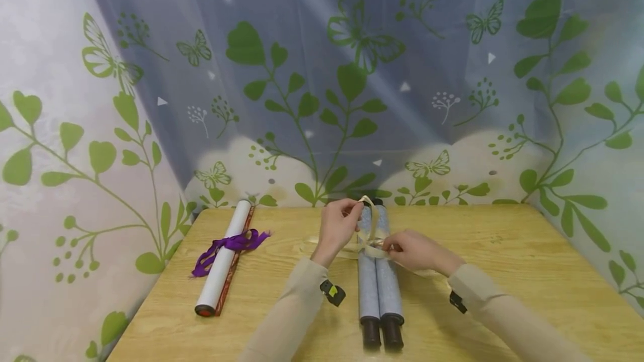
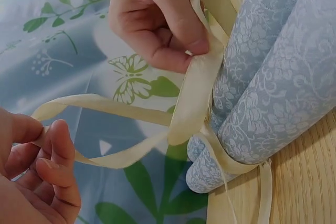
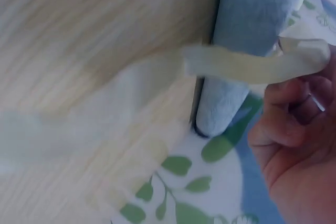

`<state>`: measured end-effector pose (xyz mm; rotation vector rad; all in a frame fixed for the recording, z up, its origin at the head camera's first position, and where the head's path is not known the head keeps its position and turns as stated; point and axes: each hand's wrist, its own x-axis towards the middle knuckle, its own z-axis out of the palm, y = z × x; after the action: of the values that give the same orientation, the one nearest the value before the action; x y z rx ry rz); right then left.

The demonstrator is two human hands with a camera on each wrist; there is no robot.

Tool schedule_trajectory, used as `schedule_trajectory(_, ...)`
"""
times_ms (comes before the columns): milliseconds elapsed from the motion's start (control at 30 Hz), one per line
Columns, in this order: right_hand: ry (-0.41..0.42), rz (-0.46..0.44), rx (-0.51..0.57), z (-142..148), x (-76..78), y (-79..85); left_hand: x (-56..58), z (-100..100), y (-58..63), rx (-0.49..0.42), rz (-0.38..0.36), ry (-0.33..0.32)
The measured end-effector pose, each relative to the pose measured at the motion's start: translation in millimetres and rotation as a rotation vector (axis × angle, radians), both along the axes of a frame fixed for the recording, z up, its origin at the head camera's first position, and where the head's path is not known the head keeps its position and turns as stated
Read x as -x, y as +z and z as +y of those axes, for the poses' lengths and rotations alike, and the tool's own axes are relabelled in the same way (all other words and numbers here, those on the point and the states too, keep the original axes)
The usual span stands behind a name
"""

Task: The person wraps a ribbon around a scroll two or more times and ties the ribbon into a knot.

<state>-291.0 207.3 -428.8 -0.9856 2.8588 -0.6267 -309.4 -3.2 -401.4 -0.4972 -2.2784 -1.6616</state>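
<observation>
Two rolled scrolls (image 1: 388,289) in pale blue patterned cloth, with dark end knobs, lie side by side on the table. A cream ribbon (image 2: 194,87) wraps around both near their middle. My left hand (image 1: 338,227) pinches one stretch of it, drawn out as a long loop in the left wrist view. Thumb and finger of my right hand (image 1: 420,250) pinch another looped part beside the scrolls, close over the wrap. A loose end of the ribbon (image 3: 142,82) trails across the right wrist view, blurred.
To the left on the wooden table (image 1: 282,295) lies a white scroll (image 1: 223,272) with a red patterned edge, tied with a purple ribbon (image 1: 211,256). Behind the table's far edge hangs a curtain (image 1: 312,99) printed with leaves and butterflies.
</observation>
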Motion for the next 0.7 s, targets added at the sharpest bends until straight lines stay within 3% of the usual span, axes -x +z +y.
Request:
schedule_trajectory(233, -0.108, 0.1, -0.134, 4, 4.6, 4.6, 1.2, -1, 1.1, -0.005, 0.004, 0.003)
schedule_trajectory(433, -0.151, 0.224, -0.081, -17, 2.2, -1.7, -0.1, -3, 0.7, -0.009, -0.008, -0.003)
schedule_trajectory(533, -0.15, 0.271, -0.055, -27, 1.8, -6.7, -0.5, -3, 0.2, -0.009, -0.011, -0.005)
schedule_trajectory(700, -0.064, 0.311, -0.012, -35, 3.5, -11.9, -0.8, -3, -1.6, -0.008, -0.014, -0.008)
